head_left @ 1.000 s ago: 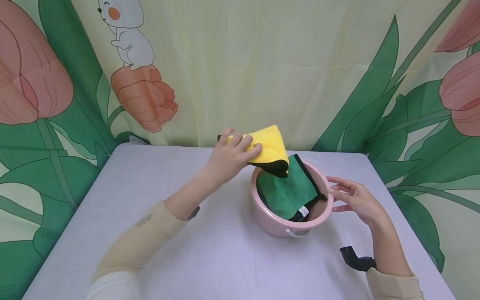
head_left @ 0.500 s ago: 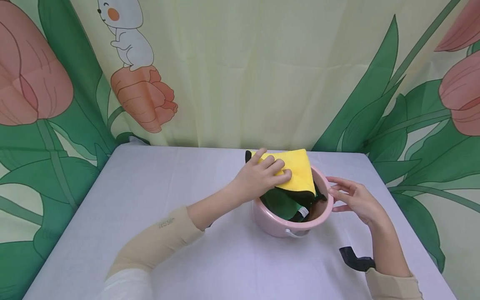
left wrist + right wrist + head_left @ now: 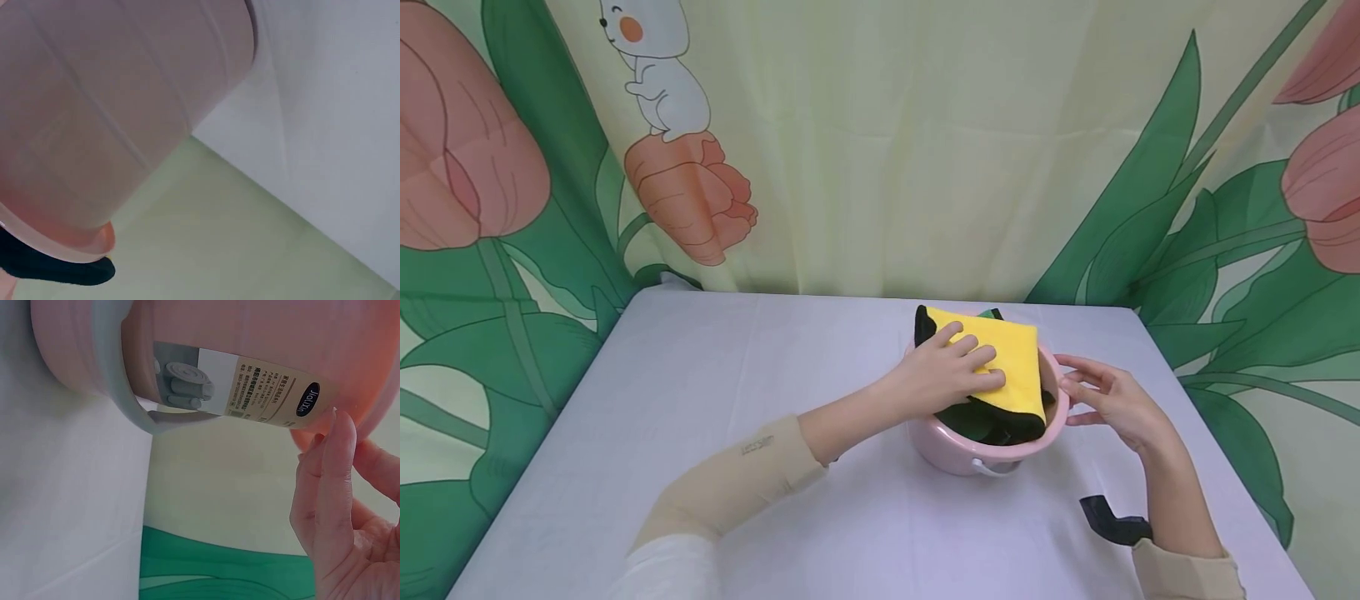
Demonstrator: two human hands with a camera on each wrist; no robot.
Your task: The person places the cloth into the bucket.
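A pink bucket [image 3: 955, 454] stands upright near the table's back right. Over its mouth my left hand [image 3: 951, 371] holds a folded yellow cloth [image 3: 1018, 358] with black edging. Fingers spread across the top of the cloth, while the thumb is hidden. Beneath the yellow cloth lies a green cloth [image 3: 988, 314], mostly covered. My right hand [image 3: 1112, 400] touches the bucket's right side at the rim, its fingers loosely extended. In the right wrist view, these fingertips [image 3: 339, 422] meet the wall beside a printed label [image 3: 250, 384]. The left wrist view shows dark edging [image 3: 69, 272] past the rim.
The bucket's pale handle [image 3: 992, 471] hangs down its front. A white cloth covers the table [image 3: 760, 342]. Close behind the back edge hangs a curtain [image 3: 887, 167] printed with tulips and a rabbit. A black wrist mount [image 3: 1112, 521] sticks out from the right wrist.
My left hand has moved right and down with the yellow cloth, from above the bucket's left side to over its mouth, covering most of the green cloth. The right hand stays at the rim.
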